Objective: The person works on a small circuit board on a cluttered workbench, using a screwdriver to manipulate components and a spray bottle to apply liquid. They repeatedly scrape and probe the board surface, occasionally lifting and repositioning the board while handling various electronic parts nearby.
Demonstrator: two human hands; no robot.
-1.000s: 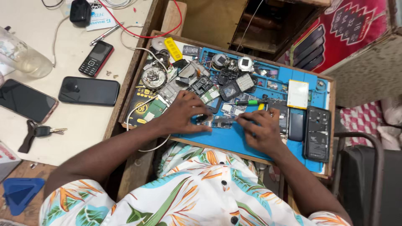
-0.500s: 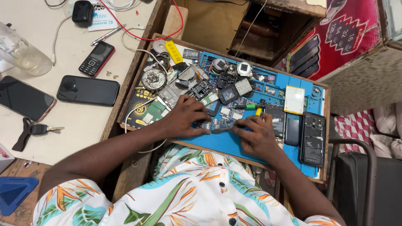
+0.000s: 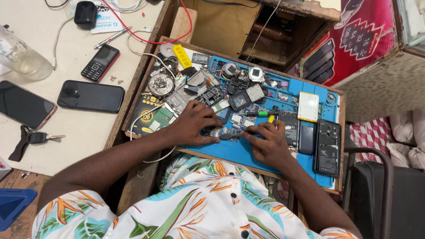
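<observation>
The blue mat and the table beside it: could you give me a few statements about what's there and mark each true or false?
1. Both hands rest on the blue mat. True: the left hand and right hand meet over a small part.
2. A red keypad phone lies on the table. True.
3. The keys lie on the blue mat. False: they lie on the table, left of it.
4. The plastic cup stands upright. False: it lies tipped on its side.
5. The right hand holds the green-handled screwdriver. False: it lies just beyond the fingers.
</observation>
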